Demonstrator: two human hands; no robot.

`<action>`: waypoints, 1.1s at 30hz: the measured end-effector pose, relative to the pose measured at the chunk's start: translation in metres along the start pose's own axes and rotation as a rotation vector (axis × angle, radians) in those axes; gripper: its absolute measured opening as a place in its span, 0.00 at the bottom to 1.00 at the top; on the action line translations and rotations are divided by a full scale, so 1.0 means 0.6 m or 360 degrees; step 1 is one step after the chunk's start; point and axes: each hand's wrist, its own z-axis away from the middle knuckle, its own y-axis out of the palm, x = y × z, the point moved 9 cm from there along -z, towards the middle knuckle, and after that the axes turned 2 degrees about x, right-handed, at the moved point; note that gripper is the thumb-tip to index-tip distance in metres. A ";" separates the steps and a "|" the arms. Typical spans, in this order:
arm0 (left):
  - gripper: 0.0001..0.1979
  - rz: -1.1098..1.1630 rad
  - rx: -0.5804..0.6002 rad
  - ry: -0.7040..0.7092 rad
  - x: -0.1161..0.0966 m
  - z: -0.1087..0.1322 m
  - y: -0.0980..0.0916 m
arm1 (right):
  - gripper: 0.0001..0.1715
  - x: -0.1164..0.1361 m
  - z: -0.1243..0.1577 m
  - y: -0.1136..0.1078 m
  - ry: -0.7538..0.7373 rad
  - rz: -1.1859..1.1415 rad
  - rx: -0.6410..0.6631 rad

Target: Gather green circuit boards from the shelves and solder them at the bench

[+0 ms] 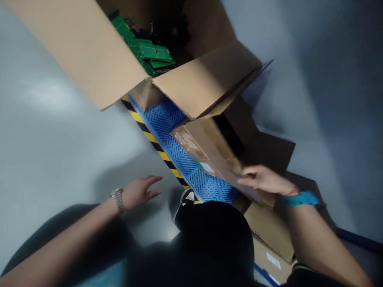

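Observation:
Over the grey floor, my left hand [140,193] reaches out with fingers and thumb apart, holding nothing. My right hand [263,180] is closed at the upper edge of a smaller cardboard box [206,139], thumb and fingers pinching its flap. That box sits tilted on a blue grid mat and has printed labels on its side. Its inside is dark, so the contents cannot be made out. Beyond it, a large open cardboard box [206,79] contains green circuit boards [152,52] and dark tangled items.
Yellow and black striped tape [152,137] edges the blue mat [179,157]. My shoe [186,201] rests by the tape. Another cardboard box [271,235] lies under my right forearm. Large flaps of the far box jut over the floor [60,131]. A grey-blue surface [329,99] lies at the right.

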 end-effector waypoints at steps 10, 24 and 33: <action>0.25 0.0067 0.0099 0.0069 -0.005 -0.016 0.030 | 0.30 0.107 -0.065 0.126 -0.0457 0.0014 0.0252; 0.31 0.0120 0.0101 -0.0170 0.010 -0.062 0.047 | 0.11 0.124 -0.169 0.253 -0.0477 0.0150 0.0049; 0.31 0.0095 -0.0086 -0.0375 0.051 -0.030 0.015 | 0.25 -0.038 -0.205 0.090 -0.0130 0.0084 -0.0293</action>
